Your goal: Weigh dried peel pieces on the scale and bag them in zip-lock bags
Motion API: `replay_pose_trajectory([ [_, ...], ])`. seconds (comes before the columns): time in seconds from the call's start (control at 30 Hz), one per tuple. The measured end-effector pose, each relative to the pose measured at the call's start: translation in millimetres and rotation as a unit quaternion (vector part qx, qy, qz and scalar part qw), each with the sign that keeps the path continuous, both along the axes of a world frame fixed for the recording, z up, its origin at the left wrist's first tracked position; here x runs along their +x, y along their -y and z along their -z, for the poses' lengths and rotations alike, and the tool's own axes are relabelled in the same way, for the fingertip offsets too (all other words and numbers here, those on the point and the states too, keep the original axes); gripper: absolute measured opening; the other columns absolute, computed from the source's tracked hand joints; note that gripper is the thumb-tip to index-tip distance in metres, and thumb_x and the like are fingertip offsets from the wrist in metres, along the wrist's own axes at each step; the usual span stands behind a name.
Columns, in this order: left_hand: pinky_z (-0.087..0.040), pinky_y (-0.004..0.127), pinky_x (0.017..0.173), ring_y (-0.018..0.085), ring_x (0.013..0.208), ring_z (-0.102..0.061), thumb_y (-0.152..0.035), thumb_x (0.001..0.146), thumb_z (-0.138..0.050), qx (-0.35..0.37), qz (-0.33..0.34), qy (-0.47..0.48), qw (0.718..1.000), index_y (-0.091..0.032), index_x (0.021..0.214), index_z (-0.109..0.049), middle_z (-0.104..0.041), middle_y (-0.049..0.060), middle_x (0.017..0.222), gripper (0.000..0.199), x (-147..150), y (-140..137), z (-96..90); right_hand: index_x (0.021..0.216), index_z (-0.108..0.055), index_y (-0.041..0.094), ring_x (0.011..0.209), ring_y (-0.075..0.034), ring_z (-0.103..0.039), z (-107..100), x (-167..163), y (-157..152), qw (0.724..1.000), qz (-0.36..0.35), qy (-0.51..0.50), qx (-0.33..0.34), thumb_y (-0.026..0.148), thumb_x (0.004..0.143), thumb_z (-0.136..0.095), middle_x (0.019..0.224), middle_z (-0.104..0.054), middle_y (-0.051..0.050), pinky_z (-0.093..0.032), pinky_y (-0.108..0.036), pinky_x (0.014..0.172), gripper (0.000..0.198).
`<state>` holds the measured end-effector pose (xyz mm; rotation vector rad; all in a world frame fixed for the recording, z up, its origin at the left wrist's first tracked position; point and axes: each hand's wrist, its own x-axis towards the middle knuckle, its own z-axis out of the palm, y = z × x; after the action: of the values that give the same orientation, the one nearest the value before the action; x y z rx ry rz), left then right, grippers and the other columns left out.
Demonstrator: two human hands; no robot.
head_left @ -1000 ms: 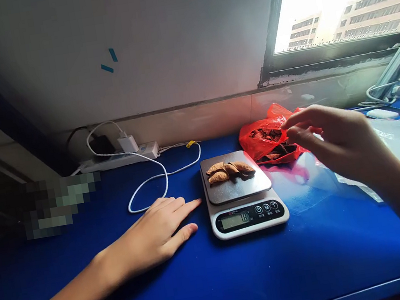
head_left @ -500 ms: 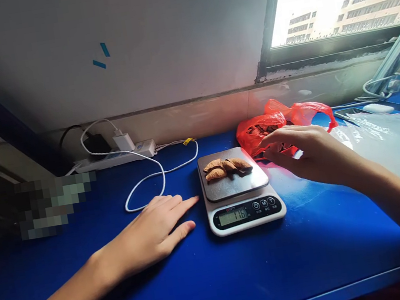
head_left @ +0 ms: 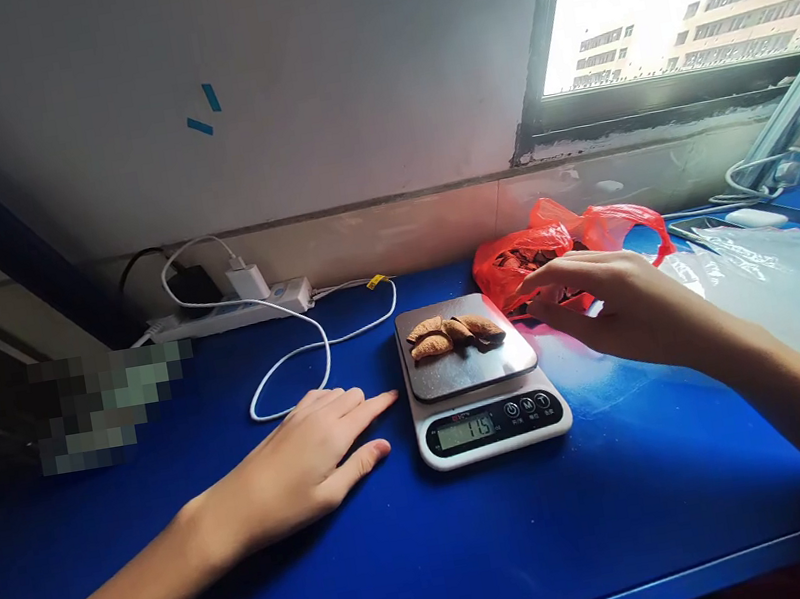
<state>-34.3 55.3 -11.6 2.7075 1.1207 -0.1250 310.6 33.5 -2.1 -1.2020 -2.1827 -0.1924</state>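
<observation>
A white kitchen scale (head_left: 495, 434) stands in front of me, its display reading about 11.5. Several dried, brown, curled pieces (head_left: 457, 333) lie together on its metal plate (head_left: 472, 373). Just left of the scale, my left hand (head_left: 332, 447) rests palm down on the blue table, fingers extended and holding nothing. My right hand (head_left: 590, 305) hovers right of the scale in front of a red plastic bag (head_left: 515, 259). Its fingers are bent, with a gap to the thumb and nothing visible between them. Dark brown pieces show inside the open bag, partly hidden by that hand.
A power strip (head_left: 235, 312) with a white charger (head_left: 247, 283) sits against the wall, its white cable (head_left: 324, 352) looping over the blue table (head_left: 441, 556). Clear plastic bags (head_left: 784, 279) lie at right, near a phone (head_left: 699, 225) and a white mouse-like object (head_left: 755, 216).
The scale's reading has gone from 11.6 to about 11.5. Both hands and the brown pieces have stayed in place.
</observation>
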Motion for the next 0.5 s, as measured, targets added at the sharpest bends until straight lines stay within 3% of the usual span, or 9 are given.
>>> replay_pose_trajectory([
  [0.13, -0.043, 0.042, 0.102, 0.027, 0.110, -0.061, -0.037, 0.104, -0.042, 0.007, 0.005, -0.004, 1.000, -0.023, 0.150, -0.050, -0.068, 0.010, 0.118, 0.048, 0.3, -1.1, 0.0, 0.106, -0.064, 0.018, 0.082, -0.022, -0.069, 13.2, -13.0, -9.6, 0.998, 0.019, -0.062, 0.023, 0.029, 0.094, -0.057, 0.095, -0.074, -0.010, -0.053, -0.034, 0.073, 0.018],
  [0.27, -0.043, 0.042, 0.103, 0.027, 0.109, -0.061, -0.038, 0.105, -0.040, 0.008, 0.011, 0.004, 1.000, -0.022, 0.151, -0.048, -0.068, 0.010, 0.119, 0.050, -3.2, -2.6, 2.7, 0.130, -0.053, 0.016, 0.102, -0.028, -0.068, 34.6, -33.1, -25.0, 0.991, 0.068, -0.113, 0.001, 0.034, 0.086, -0.065, 0.113, -0.071, -0.016, -0.055, -0.043, 0.086, 0.049],
  [0.4, -0.043, 0.046, 0.104, 0.028, 0.111, -0.061, -0.039, 0.105, -0.039, 0.006, 0.013, 0.008, 1.000, -0.022, 0.152, -0.047, -0.067, 0.011, 0.122, 0.051, -5.9, -3.6, 4.8, 0.122, -0.057, 0.019, 0.104, -0.028, -0.066, 40.5, -41.1, -30.2, 0.989, 0.078, -0.102, -0.072, 0.021, 0.080, -0.064, 0.107, -0.072, -0.012, -0.055, -0.043, 0.088, 0.042],
  [0.5, -0.042, 0.049, 0.107, 0.029, 0.114, -0.061, -0.038, 0.105, -0.039, 0.004, 0.010, 0.005, 1.000, -0.021, 0.152, -0.047, -0.067, 0.011, 0.123, 0.051, -5.6, -3.7, 4.9, 0.111, -0.060, 0.021, 0.094, -0.024, -0.067, 26.8, -32.4, -25.5, 0.990, 0.075, -0.115, -0.027, 0.020, 0.082, -0.063, 0.102, -0.072, -0.010, -0.055, -0.038, 0.080, 0.029],
])
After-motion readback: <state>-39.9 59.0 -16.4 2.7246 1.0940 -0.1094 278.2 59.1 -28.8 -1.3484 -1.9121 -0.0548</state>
